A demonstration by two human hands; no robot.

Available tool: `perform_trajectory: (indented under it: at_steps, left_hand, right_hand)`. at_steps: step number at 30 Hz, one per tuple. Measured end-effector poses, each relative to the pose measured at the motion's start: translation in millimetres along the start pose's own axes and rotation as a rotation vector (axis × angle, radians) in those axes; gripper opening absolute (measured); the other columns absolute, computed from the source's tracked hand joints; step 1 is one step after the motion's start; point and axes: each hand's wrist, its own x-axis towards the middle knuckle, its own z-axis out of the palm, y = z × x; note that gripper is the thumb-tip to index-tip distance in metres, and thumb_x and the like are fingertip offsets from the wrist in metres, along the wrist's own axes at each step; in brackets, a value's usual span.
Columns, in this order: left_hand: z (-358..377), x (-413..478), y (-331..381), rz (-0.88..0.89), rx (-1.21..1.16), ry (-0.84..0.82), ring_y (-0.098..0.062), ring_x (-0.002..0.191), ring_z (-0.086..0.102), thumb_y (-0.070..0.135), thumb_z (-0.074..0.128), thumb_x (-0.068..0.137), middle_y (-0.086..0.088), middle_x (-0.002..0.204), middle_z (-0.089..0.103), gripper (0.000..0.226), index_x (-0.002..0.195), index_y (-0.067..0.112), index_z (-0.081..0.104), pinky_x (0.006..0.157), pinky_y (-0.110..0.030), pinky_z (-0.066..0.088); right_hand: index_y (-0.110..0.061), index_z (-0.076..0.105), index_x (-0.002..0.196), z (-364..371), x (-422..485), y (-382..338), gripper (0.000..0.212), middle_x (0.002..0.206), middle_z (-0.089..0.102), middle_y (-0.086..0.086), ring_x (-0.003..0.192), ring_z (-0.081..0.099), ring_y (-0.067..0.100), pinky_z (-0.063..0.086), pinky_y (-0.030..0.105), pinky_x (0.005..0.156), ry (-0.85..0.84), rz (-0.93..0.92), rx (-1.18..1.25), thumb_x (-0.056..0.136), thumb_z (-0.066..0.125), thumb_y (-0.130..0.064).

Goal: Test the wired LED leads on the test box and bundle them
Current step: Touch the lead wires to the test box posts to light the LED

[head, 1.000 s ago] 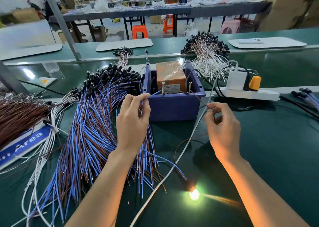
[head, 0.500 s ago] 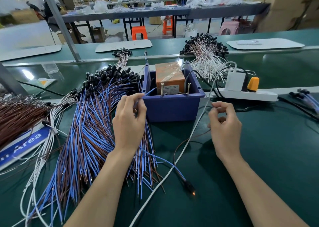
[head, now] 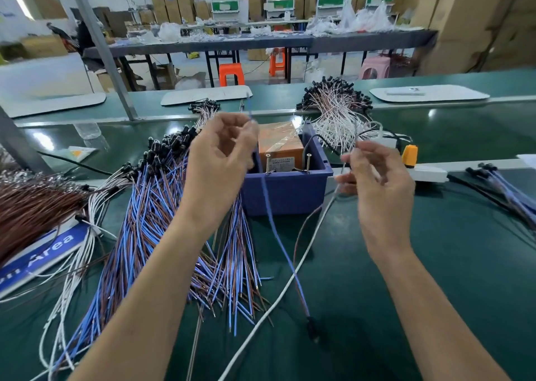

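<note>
LED lead (head: 274,231) | left hand (head: 223,160) pinches it | right hand (head: 377,183) blurred, grip unclear

The work surface (head: 464,264) before you is green sheet with a low sheen. The test box (head: 285,192) is smooth, semi-matt blue plastic. The orange block (head: 280,142) inside it is wrapped in glossy, wrinkled clear tape. Two bare metal screws (head: 267,163) stand at its near edge. The lead pile (head: 150,206) at left and the raised lead (head: 280,243) have smooth blue and brown plastic insulation and bare metal tips. The power strip (head: 429,173) at right is smooth white plastic.
</note>
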Motion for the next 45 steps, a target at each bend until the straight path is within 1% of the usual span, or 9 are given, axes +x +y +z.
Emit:
perform_trajectory:
  at_steps: [12,16,20,23,25,28,34,39,45]
  left_hand:
    - [57.3,26.4,78.9,0.292,0.082,-0.129,-0.003,0.075,0.060,0.023,0.064,0.098,0.014,0.085,0.065,0.004,0.096,0.025,0.061,0.067,-0.021,0.051]
    - [71.4,24.7,74.9,0.184,-0.032,-0.164,0.000,0.086,0.063,0.030,0.062,0.101,0.007,0.105,0.063,0.010,0.109,0.026,0.067,0.076,-0.022,0.056]
    - [89.1,-0.9,50.8,-0.037,-0.219,-0.459,-0.008,0.086,0.067,0.026,0.045,0.108,0.005,0.096,0.071,0.023,0.122,0.017,0.061,0.085,-0.036,0.059]
    - [91.2,-21.8,25.7,0.007,-0.131,-0.671,-0.008,0.061,0.057,0.027,0.045,0.106,0.016,0.069,0.059,0.020,0.112,0.025,0.064,0.063,-0.021,0.049]
    - [86.2,-19.4,16.1,0.042,-0.025,-0.597,-0.013,0.055,0.049,0.035,0.046,0.104,0.013,0.062,0.053,0.021,0.106,0.037,0.067,0.053,-0.028,0.039]
    - [81.0,-3.4,10.1,0.214,0.259,-0.529,-0.023,0.072,0.059,0.040,0.044,0.106,0.002,0.076,0.066,0.022,0.093,0.043,0.062,0.070,-0.042,0.045]
    - [106.5,13.6,12.6,0.686,0.951,-0.724,-0.017,0.096,0.069,0.044,0.028,0.106,0.013,0.113,0.067,0.034,0.122,0.033,0.056,0.069,-0.039,0.056]
    - [177.9,35.4,14.0,0.947,1.099,-0.609,-0.021,0.113,0.056,0.018,0.059,0.099,0.004,0.119,0.059,0.027,0.124,0.029,0.060,0.096,-0.036,0.040]
    - [302.6,55.6,23.3,0.920,0.999,-0.539,-0.022,0.100,0.062,0.015,0.053,0.101,0.004,0.108,0.066,0.025,0.122,0.026,0.062,0.084,-0.032,0.041]
  right_hand:
    - [-0.017,0.063,0.103,26.9,15.6,-74.5,0.010,0.089,0.072,0.001,0.078,0.071,0.013,0.057,0.025,0.073,-0.209,0.103,0.318,0.104,0.054,-0.013]
    - [-0.008,0.062,0.120,11.9,18.9,-76.3,0.019,0.108,0.070,0.015,0.091,0.071,0.022,0.059,0.036,0.086,-0.226,0.200,0.475,0.103,0.055,-0.013]
    - [-0.009,0.070,0.116,-6.3,30.5,-79.6,0.022,0.087,0.074,0.002,0.080,0.072,0.016,0.060,0.027,0.074,-0.112,0.206,0.518,0.098,0.056,-0.010]
    - [-0.011,0.072,0.101,-28.4,39.8,-76.6,0.018,0.073,0.069,-0.002,0.070,0.070,0.012,0.060,0.026,0.074,-0.005,0.202,0.582,0.097,0.055,-0.008]
    - [-0.010,0.068,0.097,-47.3,43.5,-67.9,0.018,0.072,0.070,0.001,0.069,0.071,0.014,0.061,0.029,0.072,0.107,0.233,0.650,0.100,0.051,-0.003]
    - [-0.011,0.061,0.095,-79.0,39.3,-46.9,0.019,0.074,0.074,0.003,0.074,0.076,0.017,0.062,0.028,0.068,0.282,0.314,0.699,0.103,0.047,-0.001]
    - [-0.014,0.051,0.095,-137.9,20.1,-13.8,0.021,0.084,0.078,0.006,0.080,0.077,0.018,0.063,0.028,0.070,0.527,0.365,0.640,0.109,0.037,-0.006]
    - [-0.016,0.051,0.098,-164.3,8.2,-1.3,0.016,0.086,0.074,0.005,0.076,0.075,0.016,0.062,0.027,0.069,0.792,0.298,0.541,0.110,0.040,-0.012]
    - [-0.015,0.055,0.104,-196.3,-0.9,11.9,0.011,0.095,0.064,0.007,0.079,0.073,0.017,0.062,0.025,0.073,1.068,0.230,0.466,0.109,0.045,-0.018]
